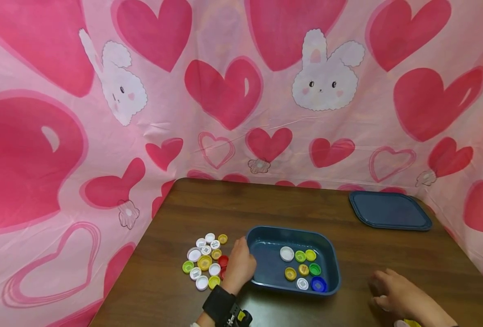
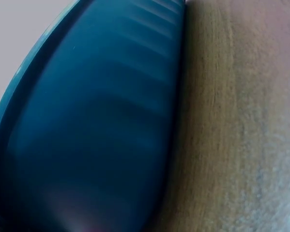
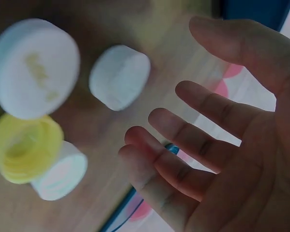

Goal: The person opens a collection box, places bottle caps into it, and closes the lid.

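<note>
At the left end of the blue tray [image 1: 266,279], my left hand [image 1: 240,267] holds the rim, its fingers mostly hidden. In the left wrist view the tray's outer wall [image 2: 91,121] fills much of the picture. Inside the tray lie several bottle caps, among them a white cap [image 1: 287,254] and a dark blue cap [image 1: 318,284]. To the right, my right hand [image 1: 398,293] hovers with loosely bent, spread fingers and nothing in them. Near it, the right wrist view shows white caps [image 3: 119,77] and a yellow cap [image 3: 26,148] on the table.
Left of the tray, beside my left hand, spreads a group of white, yellow, green and red caps [image 1: 204,262]. A flat dark blue lid or tray [image 1: 390,210] lies at the table's [image 1: 307,206] back right. A heart-patterned cloth [image 1: 225,91] hangs behind.
</note>
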The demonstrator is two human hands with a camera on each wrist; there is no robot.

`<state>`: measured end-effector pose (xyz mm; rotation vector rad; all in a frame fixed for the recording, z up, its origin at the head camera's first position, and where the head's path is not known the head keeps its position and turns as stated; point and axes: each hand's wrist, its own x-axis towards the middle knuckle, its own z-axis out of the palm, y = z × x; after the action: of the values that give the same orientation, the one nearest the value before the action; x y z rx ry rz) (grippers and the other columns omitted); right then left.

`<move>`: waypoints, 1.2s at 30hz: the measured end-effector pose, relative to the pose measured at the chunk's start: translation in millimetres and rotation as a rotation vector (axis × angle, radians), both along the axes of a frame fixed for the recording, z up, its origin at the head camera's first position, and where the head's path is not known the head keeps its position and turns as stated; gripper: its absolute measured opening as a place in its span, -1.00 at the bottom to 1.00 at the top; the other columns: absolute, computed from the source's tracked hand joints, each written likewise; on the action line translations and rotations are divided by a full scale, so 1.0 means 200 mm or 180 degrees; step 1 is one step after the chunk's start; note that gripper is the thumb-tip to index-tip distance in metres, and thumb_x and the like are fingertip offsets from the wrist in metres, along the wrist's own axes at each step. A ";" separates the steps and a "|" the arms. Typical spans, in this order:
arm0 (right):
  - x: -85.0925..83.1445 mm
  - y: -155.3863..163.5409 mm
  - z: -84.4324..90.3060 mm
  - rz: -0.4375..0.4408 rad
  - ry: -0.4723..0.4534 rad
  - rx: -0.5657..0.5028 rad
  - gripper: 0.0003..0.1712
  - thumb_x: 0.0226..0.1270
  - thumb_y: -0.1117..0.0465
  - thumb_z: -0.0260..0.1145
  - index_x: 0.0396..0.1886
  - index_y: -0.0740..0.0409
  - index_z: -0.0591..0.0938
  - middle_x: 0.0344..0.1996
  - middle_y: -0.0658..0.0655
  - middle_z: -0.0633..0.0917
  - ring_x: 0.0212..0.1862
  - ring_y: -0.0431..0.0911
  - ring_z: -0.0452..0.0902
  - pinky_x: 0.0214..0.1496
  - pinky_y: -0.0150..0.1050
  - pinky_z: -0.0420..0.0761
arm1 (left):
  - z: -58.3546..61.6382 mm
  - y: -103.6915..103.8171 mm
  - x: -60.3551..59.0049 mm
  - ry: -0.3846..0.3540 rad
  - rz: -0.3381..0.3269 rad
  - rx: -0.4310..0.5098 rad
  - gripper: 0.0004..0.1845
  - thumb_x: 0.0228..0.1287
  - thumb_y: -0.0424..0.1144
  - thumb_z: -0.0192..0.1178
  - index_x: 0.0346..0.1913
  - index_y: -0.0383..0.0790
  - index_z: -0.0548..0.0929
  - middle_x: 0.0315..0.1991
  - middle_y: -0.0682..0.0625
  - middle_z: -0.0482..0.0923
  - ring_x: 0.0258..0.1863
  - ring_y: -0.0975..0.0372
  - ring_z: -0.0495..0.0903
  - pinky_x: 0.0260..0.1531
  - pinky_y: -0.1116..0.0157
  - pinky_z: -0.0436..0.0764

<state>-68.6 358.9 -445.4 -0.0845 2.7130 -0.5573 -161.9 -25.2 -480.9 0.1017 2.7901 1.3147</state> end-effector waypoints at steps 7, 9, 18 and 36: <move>0.02 -0.01 -0.04 -0.0214 -0.0364 0.0274 -0.41 0.07 0.01 0.58 0.06 0.15 0.61 -0.07 0.11 0.61 -0.07 0.08 0.55 -0.04 0.24 0.63 | 0.00 0.00 -0.01 0.0024 0.0000 0.0000 -0.46 0.25 -0.54 0.19 0.29 -0.55 0.38 0.16 -0.37 0.46 0.13 -0.18 0.51 0.20 -0.17 0.51; 0.03 0.00 -0.06 -0.0209 -0.0387 0.0319 -0.39 0.07 0.01 0.59 0.08 0.16 0.61 -0.05 0.13 0.62 -0.06 0.10 0.55 -0.04 0.27 0.63 | 0.00 0.00 -0.01 0.0017 -0.0006 0.0002 -0.47 0.25 -0.54 0.19 0.29 -0.54 0.38 0.16 -0.36 0.46 0.13 -0.17 0.51 0.20 -0.16 0.51; 0.04 -0.01 -0.11 -0.0169 -0.0152 0.0170 -0.58 0.11 0.29 0.51 -0.02 0.17 0.62 -0.13 0.10 0.59 -0.09 0.09 0.53 -0.08 0.17 0.62 | 0.01 0.01 -0.01 -0.0001 -0.0046 0.0013 -0.46 0.23 -0.54 0.19 0.29 -0.53 0.38 0.16 -0.35 0.46 0.14 -0.17 0.52 0.20 -0.16 0.51; -0.11 -0.28 0.17 0.0765 0.1360 0.0100 -0.74 0.00 0.39 0.46 -0.42 0.01 0.57 -0.41 -0.13 0.47 -0.37 -0.31 0.37 -0.38 -0.30 0.50 | 0.00 0.00 0.00 0.0009 0.0002 0.0001 -0.47 0.25 -0.55 0.18 0.29 -0.55 0.38 0.16 -0.36 0.46 0.11 -0.17 0.52 0.20 -0.16 0.51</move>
<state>-91.5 302.8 -410.7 -0.5736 3.0550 -0.4669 -162.0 -24.3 -479.9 0.1030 2.7926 1.3161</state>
